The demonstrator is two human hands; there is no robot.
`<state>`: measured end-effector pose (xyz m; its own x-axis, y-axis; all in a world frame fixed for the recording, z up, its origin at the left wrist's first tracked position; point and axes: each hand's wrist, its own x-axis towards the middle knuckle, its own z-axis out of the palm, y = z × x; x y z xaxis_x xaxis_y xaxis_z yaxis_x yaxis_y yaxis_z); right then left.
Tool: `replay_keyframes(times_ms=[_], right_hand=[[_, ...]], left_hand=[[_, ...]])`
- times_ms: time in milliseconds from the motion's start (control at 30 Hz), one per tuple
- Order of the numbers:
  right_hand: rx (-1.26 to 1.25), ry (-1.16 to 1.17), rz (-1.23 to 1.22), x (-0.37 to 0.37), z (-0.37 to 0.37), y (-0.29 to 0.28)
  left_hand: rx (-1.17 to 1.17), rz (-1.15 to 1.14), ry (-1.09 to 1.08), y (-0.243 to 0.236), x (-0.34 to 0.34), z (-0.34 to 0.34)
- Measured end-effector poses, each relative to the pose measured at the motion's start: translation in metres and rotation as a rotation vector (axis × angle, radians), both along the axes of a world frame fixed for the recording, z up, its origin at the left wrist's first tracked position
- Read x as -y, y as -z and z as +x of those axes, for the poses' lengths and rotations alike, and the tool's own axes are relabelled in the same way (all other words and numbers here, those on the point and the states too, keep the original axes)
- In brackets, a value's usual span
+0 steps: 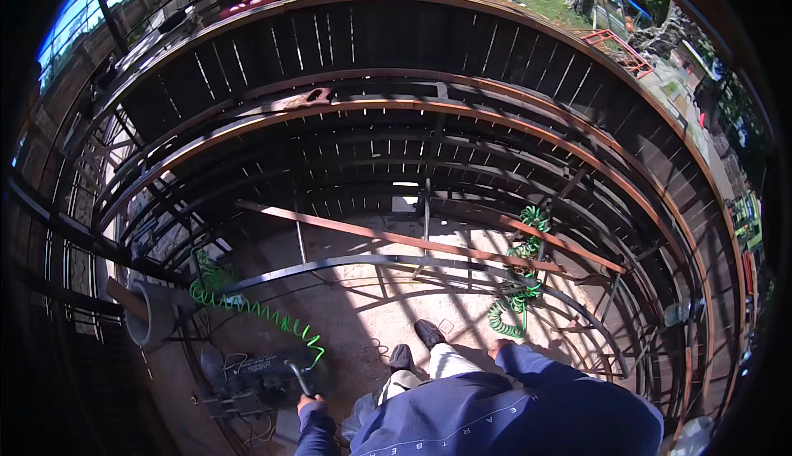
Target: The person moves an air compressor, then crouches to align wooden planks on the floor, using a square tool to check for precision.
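At lower left, my left hand (309, 403) is closed round a slim grey metal air tool (300, 379). A bright green coiled hose (285, 321) meets the tool's far end and stretches left across the floor. My right hand (498, 346) is beside my right thigh, close to another green coil (506, 321). Its fingers are small and partly hidden by the sleeve, so their grip does not show. In front of me a long dark metal bar (355, 261) spans the frame, with a reddish-brown beam (396, 239) slanting beyond it.
A dark machine (247, 382) with cables sits at lower left. Beside it is a grey cylinder (148, 316) with a board in it. Curving metal rails (495, 112) and a slatted wall (412, 35) surround the floor. My shoes (428, 334) stand near the bar.
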<state>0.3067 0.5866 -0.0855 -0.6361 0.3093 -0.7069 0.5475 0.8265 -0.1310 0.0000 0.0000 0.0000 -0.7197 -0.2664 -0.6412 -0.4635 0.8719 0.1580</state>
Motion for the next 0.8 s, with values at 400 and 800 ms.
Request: replay_keyframes(times_ms=[400,800], right_hand=[[-0.026,-0.324,-0.428,0.144,-0.301,0.017],[-0.576,-0.859,-0.67,0.501,-0.424,0.15]], left_hand=[[-0.404,-0.356,-0.03,0.018,0.008,0.027],[-0.751,-0.316,-0.042,0.023,0.009,0.014]])
